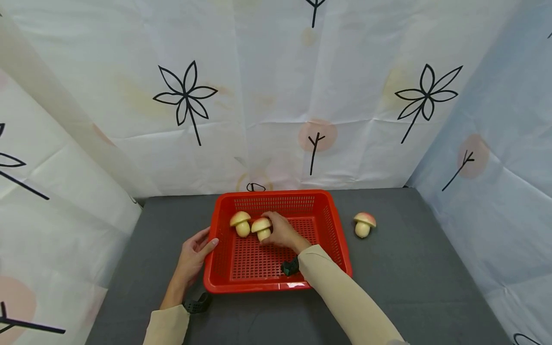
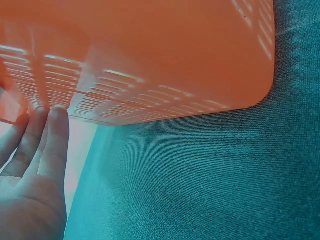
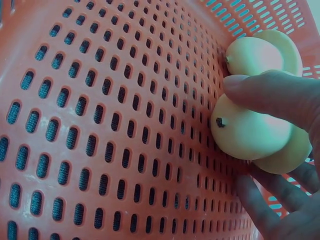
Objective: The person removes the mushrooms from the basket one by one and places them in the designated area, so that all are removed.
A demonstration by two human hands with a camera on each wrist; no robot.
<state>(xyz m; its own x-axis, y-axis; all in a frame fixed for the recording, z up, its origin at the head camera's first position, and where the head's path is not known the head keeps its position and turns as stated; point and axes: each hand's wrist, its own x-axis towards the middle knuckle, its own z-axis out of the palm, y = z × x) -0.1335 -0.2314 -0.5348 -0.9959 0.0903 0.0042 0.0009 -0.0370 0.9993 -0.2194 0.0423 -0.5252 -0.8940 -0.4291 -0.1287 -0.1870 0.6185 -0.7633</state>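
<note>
Pinching one mushroom point(image 1: 260, 227), the right hand point(image 1: 284, 234) held it beside a second mushroom point(image 1: 241, 224) toward the far-left corner of the red basket point(image 1: 276, 193); the left hand point(image 1: 194, 254) gripped its left side. Two were in; a third mushroom point(image 1: 364, 225) stood outside, toward the far-right corner of the worktop point(image 1: 409, 268). All looked cream-yellow, blushing pinkish on top.

Left hand point(image 2: 34, 192) at the slotted wall of an orange basket point(image 2: 175, 45)

Basket fills the upper part of the view. Rows of narrow slots along its wall; smooth rounded corner toward the right. Hand at lower left, fingers pointing up, tips touching the wall among the slots. Teal cloth point(image 2: 200, 180) below and right, finely ribbed. Pale patch point(image 2: 82, 142) between fingers and cloth.
</note>
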